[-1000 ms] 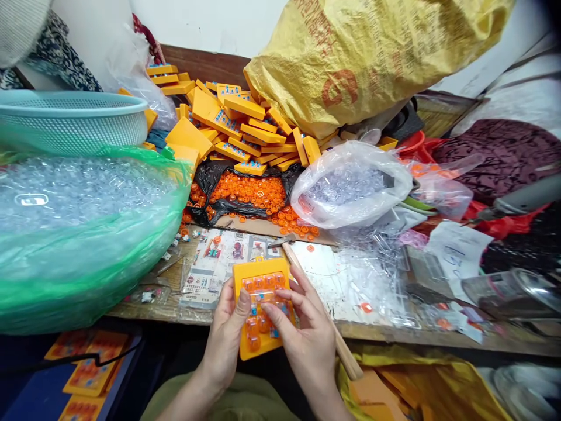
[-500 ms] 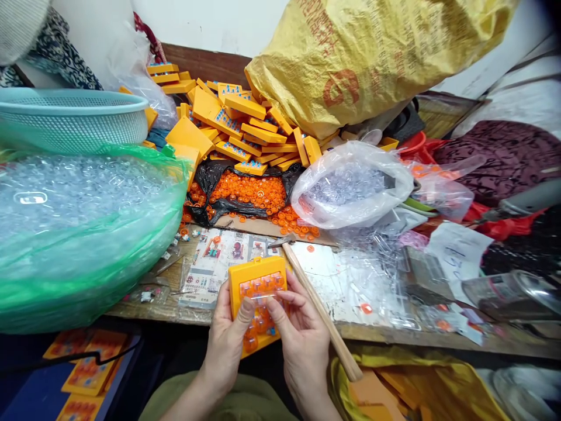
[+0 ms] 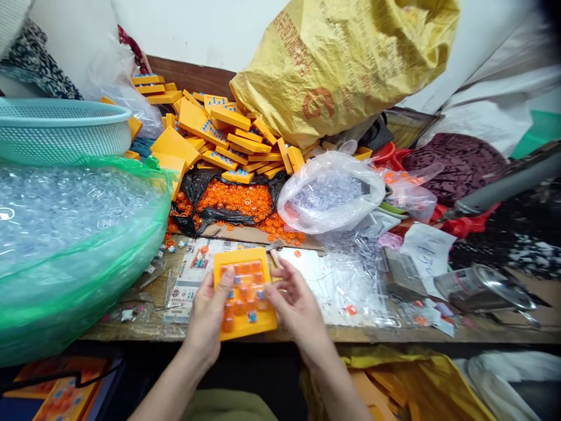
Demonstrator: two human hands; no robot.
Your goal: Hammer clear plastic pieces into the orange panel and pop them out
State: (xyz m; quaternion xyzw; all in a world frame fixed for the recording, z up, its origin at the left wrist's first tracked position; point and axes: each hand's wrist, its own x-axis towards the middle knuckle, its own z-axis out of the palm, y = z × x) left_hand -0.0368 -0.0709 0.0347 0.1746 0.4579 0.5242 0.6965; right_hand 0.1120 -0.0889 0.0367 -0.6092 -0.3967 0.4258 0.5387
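My left hand (image 3: pixel 205 313) is closed around the left side of a yellow-orange plastic panel (image 3: pixel 245 257), its thumb lying over the front edge. Rows of clear-topped orange caps fill the panel's recess, and blue-and-white bits show in some spots. At the right edge is my right hand (image 3: pixel 300 307), its thumb touching the panel and its fingers loosely bent and apart. Nothing can be made out between those fingers, which are slightly blurred. Behind the panel lies a hammer (image 3: pixel 275 255), mostly hidden by the panel and my right hand.
Similar panels (image 3: pixel 245 144) are heaped at the back, above a black bag of orange caps (image 3: pixel 232 196). A green bag (image 3: pixel 109 257) of clear pieces bulges at left. A white bag (image 3: pixel 293 213) holds more clear pieces. A metal mug (image 3: pixel 482 289) lies on its side at right.
The view has shifted toward the right. The panel is now turned flatter to me and covers more of the hammer. My right hand has moved from the panel's front to its right edge.
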